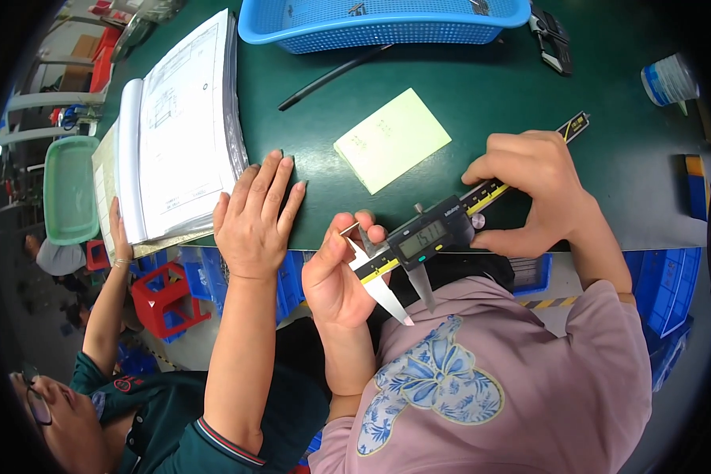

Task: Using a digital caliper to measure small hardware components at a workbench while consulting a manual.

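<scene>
A digital caliper (423, 246) with black body, lit display and yellow-striped beam slants over the table's near edge. Around the beam's right part my right hand (541, 186) is closed, its thumb beside the small thumb roller. My left hand (338, 276) is closed at the jaw end, fingers curled up and pinching a small grey metal part (363, 242), partly hidden by fingers and jaws. The caliper's long lower jaws stand apart, pointing down toward my pink shirt, with nothing between their tips. Beyond the caliper lies a pale yellow-green notepad (395, 141) with handwriting.
A co-worker at my left rests one hand (257, 209) flat on the green table (308, 158), the other (121, 229) by an open binder of drawings (186, 126). Farther back are a blue basket (387, 33), a black pen (332, 77), a micrometer (551, 39) and a white tub (669, 80).
</scene>
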Demonstrator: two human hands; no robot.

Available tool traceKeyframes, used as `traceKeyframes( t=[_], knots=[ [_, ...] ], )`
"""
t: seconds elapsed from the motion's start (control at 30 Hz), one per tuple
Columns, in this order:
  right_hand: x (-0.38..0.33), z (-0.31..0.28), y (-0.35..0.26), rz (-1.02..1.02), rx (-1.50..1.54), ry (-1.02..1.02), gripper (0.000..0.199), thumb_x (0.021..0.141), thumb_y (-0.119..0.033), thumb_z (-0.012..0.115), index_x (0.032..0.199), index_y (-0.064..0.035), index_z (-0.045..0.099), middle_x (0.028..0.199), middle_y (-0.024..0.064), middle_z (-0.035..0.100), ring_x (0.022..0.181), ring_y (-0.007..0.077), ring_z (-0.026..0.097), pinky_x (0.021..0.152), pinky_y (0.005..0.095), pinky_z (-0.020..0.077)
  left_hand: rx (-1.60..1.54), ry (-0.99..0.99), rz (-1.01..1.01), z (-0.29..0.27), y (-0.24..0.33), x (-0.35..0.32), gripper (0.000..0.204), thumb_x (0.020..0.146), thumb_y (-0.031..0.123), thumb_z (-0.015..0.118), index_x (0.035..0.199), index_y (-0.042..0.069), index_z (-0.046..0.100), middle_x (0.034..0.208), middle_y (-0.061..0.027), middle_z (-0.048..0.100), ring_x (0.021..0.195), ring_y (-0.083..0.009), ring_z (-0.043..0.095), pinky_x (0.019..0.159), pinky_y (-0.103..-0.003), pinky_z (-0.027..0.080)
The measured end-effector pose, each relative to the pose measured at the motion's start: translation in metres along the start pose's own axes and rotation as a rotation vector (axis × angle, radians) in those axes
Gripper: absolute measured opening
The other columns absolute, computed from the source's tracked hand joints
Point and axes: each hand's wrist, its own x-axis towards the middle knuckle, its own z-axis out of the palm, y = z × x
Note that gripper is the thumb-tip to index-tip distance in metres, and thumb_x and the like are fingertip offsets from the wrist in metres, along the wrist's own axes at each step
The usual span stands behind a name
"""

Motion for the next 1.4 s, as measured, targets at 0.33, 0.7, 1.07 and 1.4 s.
traceKeyframes(
  t=[0.33, 0.7, 1.07, 1.4],
  knots=[
    [0.0, 0.0, 0.0, 0.008, -0.005, 0.005, 0.038, 0.052, -0.027, 0.081, 0.08, -0.0095, 0.061, 0.068, 0.003, 0.055, 0.055, 0.0247, 0.054, 0.047, 0.0347, 0.0352, 0.044, 0.001, 0.014, 0.0, 0.001, 0.001, 0.024, 0.094, 0.008, 0.056, 0.117, 0.001, 0.061, 0.119, -0.0177, 0.058, 0.115, -0.0315, 0.057, 0.088, -0.05, 0.057],
    [0.0, 0.0, -0.001, 0.009, -0.002, 0.008, 0.038, 0.053, -0.028, 0.082, 0.079, -0.0099, 0.06, 0.067, 0.0026, 0.054, 0.054, 0.0242, 0.054, 0.046, 0.0344, 0.0352, 0.003, 0.026, 0.0, 0.002, 0.001, 0.001, 0.023, 0.094, 0.008, 0.055, 0.115, 0.001, 0.061, 0.118, -0.0183, 0.058, 0.114, -0.0322, 0.057, 0.083, -0.051, 0.059],
    [-0.002, 0.002, 0.002, 0.021, -0.014, 0.015, 0.042, 0.048, -0.028, 0.081, 0.08, -0.0079, 0.062, 0.065, 0.0036, 0.053, 0.052, 0.0231, 0.051, 0.049, 0.0331, 0.0332, 0.022, 0.017, 0.009, 0.002, 0.001, 0.003, 0.022, 0.095, 0.008, 0.054, 0.115, 0.0, 0.059, 0.119, -0.0182, 0.057, 0.115, -0.033, 0.057, 0.083, -0.053, 0.059],
    [-0.001, 0.002, 0.001, 0.026, -0.029, 0.017, 0.039, 0.052, -0.03, 0.082, 0.077, -0.0087, 0.061, 0.064, 0.0027, 0.052, 0.051, 0.0227, 0.05, 0.048, 0.0331, 0.0329, 0.028, 0.006, 0.01, -0.008, 0.005, 0.004, 0.023, 0.096, 0.009, 0.053, 0.116, 0.001, 0.059, 0.12, -0.0173, 0.057, 0.115, -0.032, 0.057, 0.085, -0.052, 0.058]
  ],
)
